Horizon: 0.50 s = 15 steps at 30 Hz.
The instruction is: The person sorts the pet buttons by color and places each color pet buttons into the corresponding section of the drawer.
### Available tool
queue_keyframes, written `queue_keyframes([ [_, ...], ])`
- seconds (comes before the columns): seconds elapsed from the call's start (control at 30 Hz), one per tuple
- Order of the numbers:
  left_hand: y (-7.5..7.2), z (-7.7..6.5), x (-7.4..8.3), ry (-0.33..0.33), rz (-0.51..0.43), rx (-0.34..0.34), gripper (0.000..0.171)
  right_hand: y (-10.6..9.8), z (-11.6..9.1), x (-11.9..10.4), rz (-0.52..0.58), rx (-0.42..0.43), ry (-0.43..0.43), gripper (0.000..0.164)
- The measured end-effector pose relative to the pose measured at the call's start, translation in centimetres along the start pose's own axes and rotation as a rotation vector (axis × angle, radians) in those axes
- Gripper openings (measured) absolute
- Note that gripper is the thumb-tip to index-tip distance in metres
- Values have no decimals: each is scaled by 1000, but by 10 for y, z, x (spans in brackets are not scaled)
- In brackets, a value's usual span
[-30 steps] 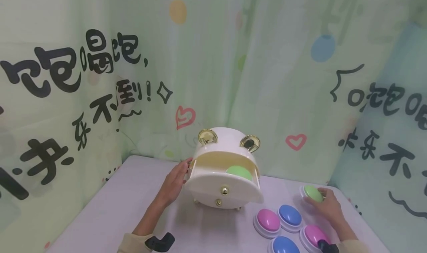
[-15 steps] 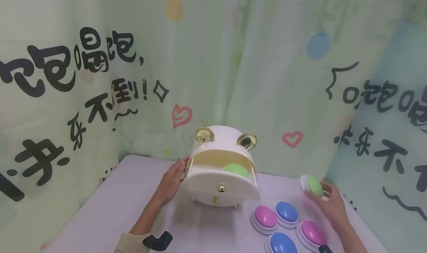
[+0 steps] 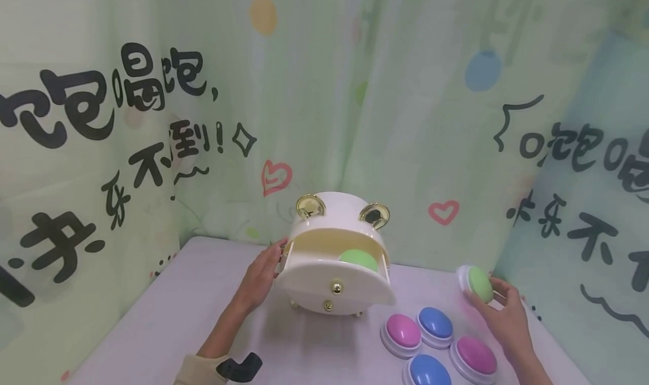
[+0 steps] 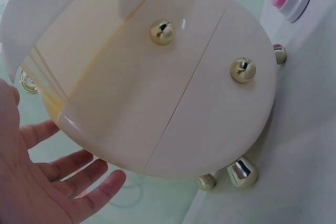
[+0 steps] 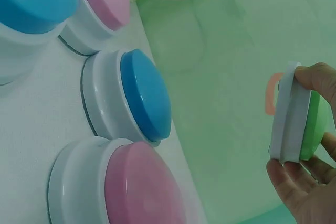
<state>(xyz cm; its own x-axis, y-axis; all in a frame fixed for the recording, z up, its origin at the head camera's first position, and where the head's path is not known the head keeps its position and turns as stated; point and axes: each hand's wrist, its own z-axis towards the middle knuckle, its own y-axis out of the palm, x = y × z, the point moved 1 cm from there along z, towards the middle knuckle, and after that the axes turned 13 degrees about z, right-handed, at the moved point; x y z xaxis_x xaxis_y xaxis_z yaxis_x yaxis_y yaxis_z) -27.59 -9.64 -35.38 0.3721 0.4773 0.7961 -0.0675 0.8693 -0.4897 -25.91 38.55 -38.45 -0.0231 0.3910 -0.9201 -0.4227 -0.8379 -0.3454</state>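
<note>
Right hand (image 3: 507, 312) grips a green button (image 3: 479, 284) by its rim, tilted, base facing left, well right of the white box (image 3: 342, 209) with its pulled-out drawer (image 3: 316, 283); the left hand (image 3: 259, 278), fingers extended, lies along that box's left side.

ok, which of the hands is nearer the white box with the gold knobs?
Left. The left hand is right at the left side of the white box; the right hand is well off to its right, holding a green-domed button.
</note>
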Motion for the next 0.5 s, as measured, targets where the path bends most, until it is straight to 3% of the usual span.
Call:
queue_keyframes([
  [0.23, 14, 14, -32, 7, -15, 25, 47, 4, -9, -8, 11, 9, -39, 93],
  [0.5, 15, 15, -39, 24, -40, 34, 47, 11, -18, -23, -28, 8, -65, 93],
])
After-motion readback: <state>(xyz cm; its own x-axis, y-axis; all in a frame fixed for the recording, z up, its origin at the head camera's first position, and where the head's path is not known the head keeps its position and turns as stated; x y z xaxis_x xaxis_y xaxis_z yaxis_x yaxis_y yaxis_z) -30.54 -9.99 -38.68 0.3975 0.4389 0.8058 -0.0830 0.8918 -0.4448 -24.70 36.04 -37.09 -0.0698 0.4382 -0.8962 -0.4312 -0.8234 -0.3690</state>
